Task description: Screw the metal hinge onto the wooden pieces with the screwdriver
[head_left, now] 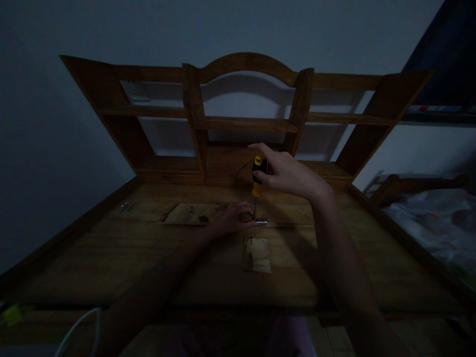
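A screwdriver (257,190) with a yellow and black handle stands almost upright in my right hand (292,171). My right thumb and fingers close round the handle, with one finger stretched over its top. The screwdriver's tip meets a small shiny metal fitting (262,222), which lies along a wooden strip (290,216) on the desk. My left hand (234,218) rests low beside the tip, thumb and fingertips pinched at the fitting's left end. What exactly those fingertips hold is too dark to make out.
A wooden shelf unit (245,124) rises at the back of the desk (130,248). Another small metal piece (124,206) lies at the left. A pale worn patch (257,254) marks the desktop in front of the hands. Crumpled plastic (435,223) is at the right.
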A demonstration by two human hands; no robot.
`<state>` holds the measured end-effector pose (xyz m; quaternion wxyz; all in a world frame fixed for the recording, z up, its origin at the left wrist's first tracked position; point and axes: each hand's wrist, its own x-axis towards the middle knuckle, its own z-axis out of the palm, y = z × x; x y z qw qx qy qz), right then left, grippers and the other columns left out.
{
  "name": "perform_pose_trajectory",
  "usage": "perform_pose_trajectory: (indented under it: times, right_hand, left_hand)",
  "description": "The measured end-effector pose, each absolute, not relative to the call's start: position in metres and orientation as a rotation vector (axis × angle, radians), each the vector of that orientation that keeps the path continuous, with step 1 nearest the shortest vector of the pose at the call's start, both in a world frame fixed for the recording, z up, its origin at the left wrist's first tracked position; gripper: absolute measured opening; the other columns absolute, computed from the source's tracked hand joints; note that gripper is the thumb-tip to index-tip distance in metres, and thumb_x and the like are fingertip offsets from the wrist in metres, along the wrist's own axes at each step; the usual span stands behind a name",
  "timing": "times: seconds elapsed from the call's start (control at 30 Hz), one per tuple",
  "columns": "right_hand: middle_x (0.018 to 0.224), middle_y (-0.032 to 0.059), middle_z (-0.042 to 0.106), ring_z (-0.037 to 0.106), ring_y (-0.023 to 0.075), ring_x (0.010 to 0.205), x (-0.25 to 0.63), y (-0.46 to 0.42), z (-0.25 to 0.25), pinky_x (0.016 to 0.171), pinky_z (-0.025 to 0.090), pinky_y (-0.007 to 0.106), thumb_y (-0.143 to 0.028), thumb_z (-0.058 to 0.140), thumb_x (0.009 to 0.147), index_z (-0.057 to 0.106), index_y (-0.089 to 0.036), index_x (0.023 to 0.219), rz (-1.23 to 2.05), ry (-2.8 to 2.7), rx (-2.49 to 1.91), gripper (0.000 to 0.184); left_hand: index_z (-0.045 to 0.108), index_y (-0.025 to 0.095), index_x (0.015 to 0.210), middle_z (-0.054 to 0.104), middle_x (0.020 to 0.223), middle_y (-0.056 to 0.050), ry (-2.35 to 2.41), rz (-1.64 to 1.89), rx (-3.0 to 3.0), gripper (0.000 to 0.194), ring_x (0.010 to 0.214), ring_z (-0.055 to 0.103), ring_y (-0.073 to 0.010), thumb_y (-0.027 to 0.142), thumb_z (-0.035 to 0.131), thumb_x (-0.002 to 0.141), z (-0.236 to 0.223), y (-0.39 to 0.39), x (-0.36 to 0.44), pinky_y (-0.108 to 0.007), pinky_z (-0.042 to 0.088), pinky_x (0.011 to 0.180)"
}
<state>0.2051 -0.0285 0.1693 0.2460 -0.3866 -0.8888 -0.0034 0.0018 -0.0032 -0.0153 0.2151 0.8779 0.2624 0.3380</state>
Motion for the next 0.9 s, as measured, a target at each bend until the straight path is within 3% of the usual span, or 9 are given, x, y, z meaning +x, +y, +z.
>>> perform_pose_trajectory:
  times: [0.23, 0.53, 0.7, 0.8, 0.9]
  right_hand:
    - [0.105, 0.0096, 0.067, 0.062, 0.0225, 0.091, 0.2033, -0.0226, 0.1652, 0.077, 0.042, 0.031, -0.039, 0.058, 0.094, 0.053, -0.018, 0.123, -0.159, -2.401, -1.092, 0.036]
    - [0.091, 0.0095, 0.068, 0.062, 0.0262, 0.081, 0.2001, -0.0290, 0.1683, 0.067, 0.037, 0.032, -0.055, 0.057, 0.092, 0.053, -0.017, 0.112, -0.397, -2.344, -1.260, 0.042]
    - [0.100, 0.0108, 0.068, 0.063, 0.0277, 0.090, 0.2029, -0.0272, 0.1669, 0.074, 0.042, 0.035, -0.044, 0.055, 0.093, 0.055, -0.017, 0.113, -0.301, -2.340, -1.277, 0.034]
    - [0.111, 0.0083, 0.066, 0.061, 0.0248, 0.102, 0.2053, -0.0247, 0.1676, 0.085, 0.043, 0.034, -0.030, 0.057, 0.090, 0.055, -0.019, 0.117, -0.137, -2.427, -1.107, 0.029]
    - [0.109, 0.0067, 0.066, 0.061, 0.0221, 0.101, 0.2066, -0.0240, 0.1690, 0.087, 0.043, 0.032, -0.027, 0.059, 0.090, 0.056, -0.019, 0.117, -0.058, -2.465, -1.018, 0.028]
  left_hand:
    - [0.066, 0.016, 0.091, 0.065, 0.098, -0.005, 0.709, 0.947, 2.446, 0.017, 0.092, 0.062, -0.0172, 0.033, 0.070, 0.089, -0.0162, -0.0021, 0.0032, -0.030, 0.049, 0.084]
    - [0.066, 0.017, 0.091, 0.064, 0.097, -0.003, 0.730, 0.936, 2.416, 0.017, 0.091, 0.062, -0.0167, 0.034, 0.071, 0.088, -0.0158, -0.0028, 0.0024, -0.030, 0.049, 0.084]
    - [0.067, 0.018, 0.091, 0.064, 0.097, -0.003, 0.745, 0.927, 2.421, 0.015, 0.091, 0.062, -0.0172, 0.032, 0.071, 0.087, -0.0136, -0.0038, 0.0030, -0.030, 0.049, 0.086]
    - [0.066, 0.019, 0.092, 0.065, 0.097, -0.003, 0.756, 0.924, 2.426, 0.017, 0.092, 0.062, -0.0173, 0.034, 0.071, 0.087, -0.0135, -0.0038, 0.0033, -0.031, 0.049, 0.086]
    - [0.066, 0.019, 0.092, 0.065, 0.096, -0.003, 0.756, 0.925, 2.436, 0.018, 0.090, 0.062, -0.0166, 0.035, 0.071, 0.087, -0.0146, -0.0030, 0.0031, -0.030, 0.049, 0.084]
